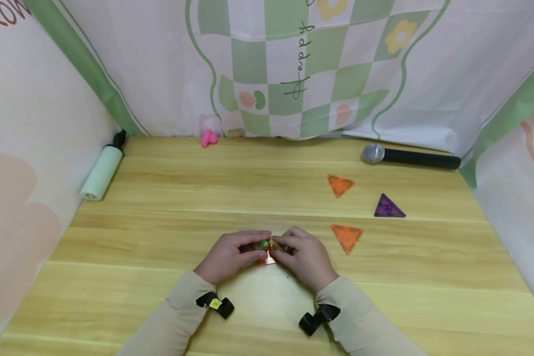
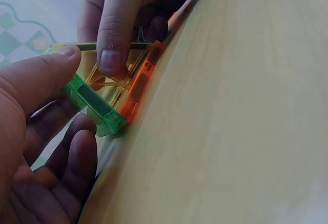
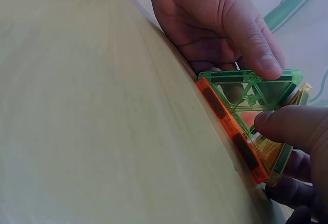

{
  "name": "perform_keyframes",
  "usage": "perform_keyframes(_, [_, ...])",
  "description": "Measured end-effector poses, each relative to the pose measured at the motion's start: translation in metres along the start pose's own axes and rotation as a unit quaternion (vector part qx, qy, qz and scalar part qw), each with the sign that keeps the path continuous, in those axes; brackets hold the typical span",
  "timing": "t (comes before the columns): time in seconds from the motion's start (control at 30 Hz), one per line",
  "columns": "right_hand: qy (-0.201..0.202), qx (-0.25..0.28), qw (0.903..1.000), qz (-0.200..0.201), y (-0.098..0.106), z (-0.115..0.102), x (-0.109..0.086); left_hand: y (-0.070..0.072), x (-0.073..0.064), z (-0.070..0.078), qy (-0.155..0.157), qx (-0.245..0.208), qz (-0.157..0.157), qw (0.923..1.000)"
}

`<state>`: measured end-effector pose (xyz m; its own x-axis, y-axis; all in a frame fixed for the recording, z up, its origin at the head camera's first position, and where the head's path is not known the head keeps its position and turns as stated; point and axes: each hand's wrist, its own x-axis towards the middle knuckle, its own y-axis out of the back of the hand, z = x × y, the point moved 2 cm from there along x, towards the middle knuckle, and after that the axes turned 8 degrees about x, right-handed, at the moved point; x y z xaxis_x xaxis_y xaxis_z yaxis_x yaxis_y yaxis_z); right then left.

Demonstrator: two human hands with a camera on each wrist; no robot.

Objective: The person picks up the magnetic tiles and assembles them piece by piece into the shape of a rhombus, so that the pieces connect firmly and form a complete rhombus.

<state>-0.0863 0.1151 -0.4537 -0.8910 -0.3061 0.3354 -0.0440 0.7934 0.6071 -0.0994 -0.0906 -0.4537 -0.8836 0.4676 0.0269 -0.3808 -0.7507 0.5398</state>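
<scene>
1 grn tile [image 3: 250, 99] pinched, L grip [image 1: 229, 252] | ylw tile [image 3: 270, 155] pinched, R grip [image 1: 309, 254] | orng tile [image 3: 230, 124] touching both, their 6 o'clock | purp tile [image 1: 388, 207] on tabletop [image 1: 138, 237], 2 o'clock of R grip

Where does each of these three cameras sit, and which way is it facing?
Head: worn on the head, facing forward and down at the table; shows the left hand, right hand and sleeves.
Left wrist: worn on that wrist, facing the held green tile; left hand at left, right hand at top.
Right wrist: worn on that wrist, facing the green tile and orange tile; right hand at right, left hand at top.
Shared: both wrist views show these tiles and the yellow tile, from different sides.
</scene>
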Motion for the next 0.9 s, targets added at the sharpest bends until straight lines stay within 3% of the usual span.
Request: perform_keyframes(0.9, [0.006,-0.003,1.0,-0.002,0.0006,-0.0006,0.0003,0.001,0.0001,0.002,-0.01,0.023,0.0,0.9997])
